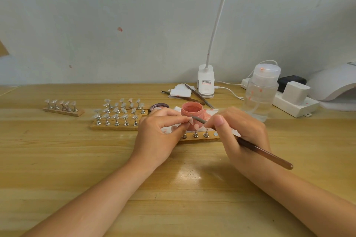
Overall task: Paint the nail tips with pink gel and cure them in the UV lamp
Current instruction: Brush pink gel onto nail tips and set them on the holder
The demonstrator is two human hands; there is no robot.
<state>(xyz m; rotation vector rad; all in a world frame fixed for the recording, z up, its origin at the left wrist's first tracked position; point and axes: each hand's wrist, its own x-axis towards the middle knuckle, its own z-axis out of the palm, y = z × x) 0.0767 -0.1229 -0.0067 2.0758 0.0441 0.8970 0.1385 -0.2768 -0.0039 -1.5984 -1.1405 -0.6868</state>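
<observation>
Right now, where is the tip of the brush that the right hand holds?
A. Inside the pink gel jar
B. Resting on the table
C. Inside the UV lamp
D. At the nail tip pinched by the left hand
D: the right hand holds the brush with its tip at the nail tip pinched by the left hand, in front of the open pink gel jar.

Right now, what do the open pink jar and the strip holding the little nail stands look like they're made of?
The pink jar looks like translucent plastic or glass: pink gel shows through its glossy wall. The strip seems raw wood or cork: matte, tan, rough-edged. The stands on it look like polished metal, given their silvery shine.
</observation>
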